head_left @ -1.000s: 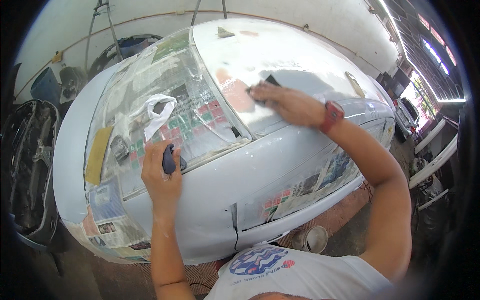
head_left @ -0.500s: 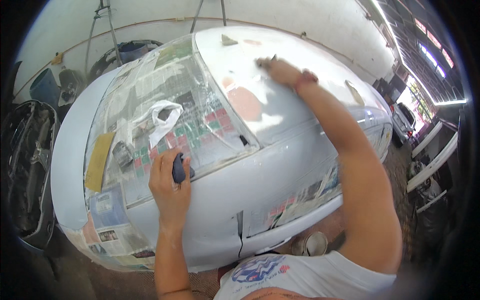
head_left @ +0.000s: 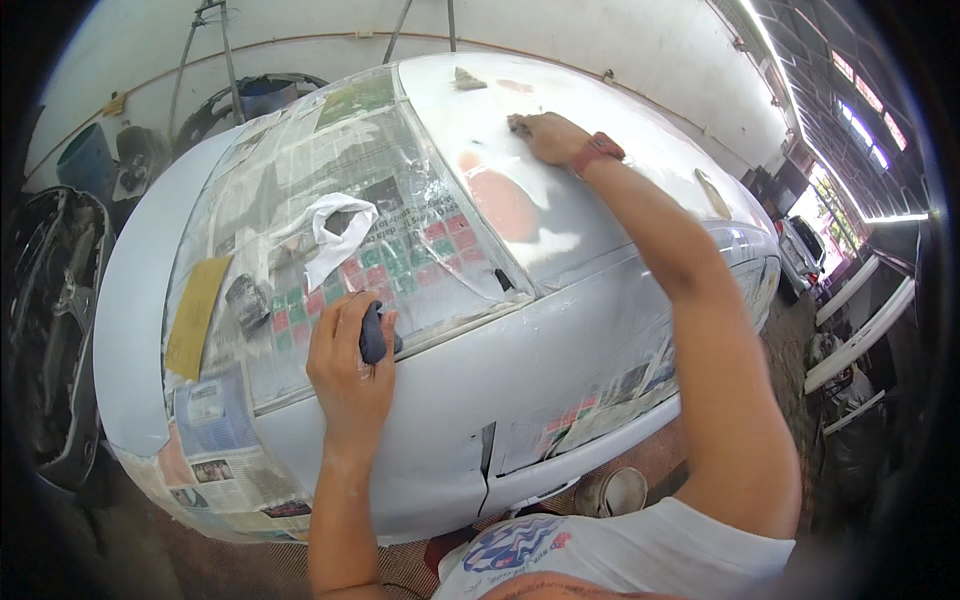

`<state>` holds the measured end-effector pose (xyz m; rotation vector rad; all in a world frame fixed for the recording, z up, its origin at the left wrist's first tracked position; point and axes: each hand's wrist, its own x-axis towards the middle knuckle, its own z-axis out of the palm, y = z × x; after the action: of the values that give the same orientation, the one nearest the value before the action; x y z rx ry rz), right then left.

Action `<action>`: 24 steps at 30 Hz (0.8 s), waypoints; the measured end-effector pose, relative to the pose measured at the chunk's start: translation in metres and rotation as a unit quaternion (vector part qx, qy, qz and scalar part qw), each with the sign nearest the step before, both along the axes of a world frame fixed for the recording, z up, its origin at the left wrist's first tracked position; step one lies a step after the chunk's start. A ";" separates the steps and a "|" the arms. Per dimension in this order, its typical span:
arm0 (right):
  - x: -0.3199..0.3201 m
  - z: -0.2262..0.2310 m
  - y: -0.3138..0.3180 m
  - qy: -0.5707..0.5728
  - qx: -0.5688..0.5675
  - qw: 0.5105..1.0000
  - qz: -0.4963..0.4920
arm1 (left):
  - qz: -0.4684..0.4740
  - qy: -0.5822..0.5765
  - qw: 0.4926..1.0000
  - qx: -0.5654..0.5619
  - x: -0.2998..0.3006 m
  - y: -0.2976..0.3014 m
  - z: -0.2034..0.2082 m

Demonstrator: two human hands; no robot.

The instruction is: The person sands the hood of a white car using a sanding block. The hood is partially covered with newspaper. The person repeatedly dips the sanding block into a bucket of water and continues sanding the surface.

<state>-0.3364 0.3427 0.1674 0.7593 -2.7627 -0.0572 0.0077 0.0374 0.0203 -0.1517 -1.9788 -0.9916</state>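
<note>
A pale grey-blue primed car body [head_left: 560,330] fills the view, its window masked with newspaper and clear film [head_left: 330,240]. My left hand [head_left: 350,365] rests on the lower edge of the masked window, fingers closed around a small dark block [head_left: 372,332]. My right hand [head_left: 545,135], a red watch on its wrist, reaches far across the roof panel and presses a dark sanding piece [head_left: 518,124] flat on the surface. A pinkish filler patch [head_left: 500,200] lies on the panel nearer to me than that hand.
A white rag [head_left: 335,230] and a yellow-brown sandpaper sheet [head_left: 195,315] lie on the masked window. A small scrap [head_left: 468,78] sits far up the roof. A can [head_left: 612,492] stands on the floor below. Buckets and parts crowd the left wall.
My right hand has slid away from me up the roof panel, past the pinkish patch. My left hand with the dark block has stayed at the window's lower edge.
</note>
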 end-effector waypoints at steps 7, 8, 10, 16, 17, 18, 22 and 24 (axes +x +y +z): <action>0.000 0.022 0.011 -0.035 0.021 0.998 -0.052 | -0.004 0.010 1.000 0.012 -0.003 0.003 0.004; 0.000 0.019 0.026 -0.018 0.023 0.999 -0.039 | -0.009 0.018 1.000 0.006 -0.004 0.005 0.004; 0.005 0.006 0.025 0.002 0.030 1.000 0.000 | -0.005 0.019 1.000 -0.003 -0.006 0.004 -0.002; 0.082 -0.002 0.035 -0.011 -0.040 0.997 0.058 | 0.001 0.003 1.000 0.018 0.000 0.001 0.001; 0.074 0.012 0.041 -0.039 -0.048 0.998 -0.013 | -0.002 0.006 1.000 0.018 -0.001 0.003 0.002; 0.051 0.020 0.065 -0.025 -0.017 0.998 -0.061 | -0.020 0.008 1.000 0.015 -0.003 0.007 0.002; 0.071 -0.011 0.040 0.008 -0.011 0.999 0.036 | -0.002 0.002 1.000 0.014 0.004 -0.001 -0.001; 0.093 -0.013 0.031 0.038 -0.009 0.995 0.094 | 0.007 0.010 1.000 0.012 0.002 -0.002 -0.002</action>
<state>-0.2437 0.3740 0.1549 0.9871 -2.6039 -0.0224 0.0093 0.0355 0.0186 -0.1339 -1.9460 -1.0019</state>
